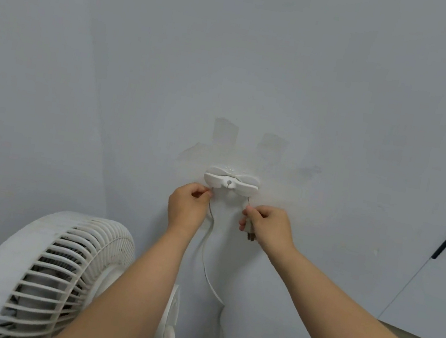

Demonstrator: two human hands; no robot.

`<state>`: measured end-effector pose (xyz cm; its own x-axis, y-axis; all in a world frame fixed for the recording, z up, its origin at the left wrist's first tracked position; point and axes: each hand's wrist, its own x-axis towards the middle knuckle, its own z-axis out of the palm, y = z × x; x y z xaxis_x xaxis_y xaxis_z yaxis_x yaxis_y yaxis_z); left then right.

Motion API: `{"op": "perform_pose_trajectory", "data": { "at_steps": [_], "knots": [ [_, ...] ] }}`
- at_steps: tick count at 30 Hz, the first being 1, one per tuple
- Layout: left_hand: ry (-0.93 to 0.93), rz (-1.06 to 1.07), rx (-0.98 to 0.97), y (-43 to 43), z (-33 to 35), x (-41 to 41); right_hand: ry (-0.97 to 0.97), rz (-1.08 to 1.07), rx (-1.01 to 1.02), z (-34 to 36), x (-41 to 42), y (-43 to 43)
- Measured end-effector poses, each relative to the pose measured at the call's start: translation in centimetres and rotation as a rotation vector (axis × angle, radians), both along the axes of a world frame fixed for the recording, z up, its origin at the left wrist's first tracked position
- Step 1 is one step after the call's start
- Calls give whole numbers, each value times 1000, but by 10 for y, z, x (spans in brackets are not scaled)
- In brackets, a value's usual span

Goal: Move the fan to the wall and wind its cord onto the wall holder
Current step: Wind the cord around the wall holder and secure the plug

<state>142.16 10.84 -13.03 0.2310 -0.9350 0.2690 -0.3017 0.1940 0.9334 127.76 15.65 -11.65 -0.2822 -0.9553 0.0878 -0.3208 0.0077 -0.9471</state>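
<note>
Fan (51, 273) sits below-left of wall holder (230, 183). Left hand (186, 207) pinches cord (205, 260) at holder's left wing; right hand (271, 227) grips plug (249, 231) below its right wing. Risks: slack lets the loop slip off, a hard tug peels the holder.

Lower fan (51, 273) beyond the bottom edge, partly behind a forearm (145, 288).

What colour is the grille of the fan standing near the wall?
White, with some dark dirt on the ribs; the fan grille shows best in the head view.
</note>
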Motion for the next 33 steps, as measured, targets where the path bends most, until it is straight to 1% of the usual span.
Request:
{"op": "perform_pose_trajectory", "data": {
  "at_steps": [1,4,5,6,9,13,15,19,21,28,31,33],
  "knots": [
    [1,-2,-1,0,1,1,-63,18,16,-2,0,0],
    [42,-33,37,-2,1,2,-375,126,107,-5,3,0],
    [64,-47,52,-2,1,3,-440,152,131,-7,3,1],
    [76,-56,65,-3,2,4,-459,163,144,-7,4,0],
    [125,-111,123,-8,8,8,-380,123,130,-8,5,0],
    [135,-327,223,-13,22,17,-278,53,113,-13,6,-3],
    [156,-393,232,-12,20,20,-225,49,115,-17,8,-5],
    [366,-475,245,-5,12,23,-151,64,107,-22,13,-4],
    [440,-529,257,-4,12,23,-110,66,109,-25,13,-6],
    [608,-605,284,-5,13,31,-154,76,103,-30,16,-4],
    [619,-621,289,-3,12,31,-161,82,88,-32,21,-2],
    [572,-607,260,-1,12,28,-166,75,75,-33,24,1]
  ]
}}
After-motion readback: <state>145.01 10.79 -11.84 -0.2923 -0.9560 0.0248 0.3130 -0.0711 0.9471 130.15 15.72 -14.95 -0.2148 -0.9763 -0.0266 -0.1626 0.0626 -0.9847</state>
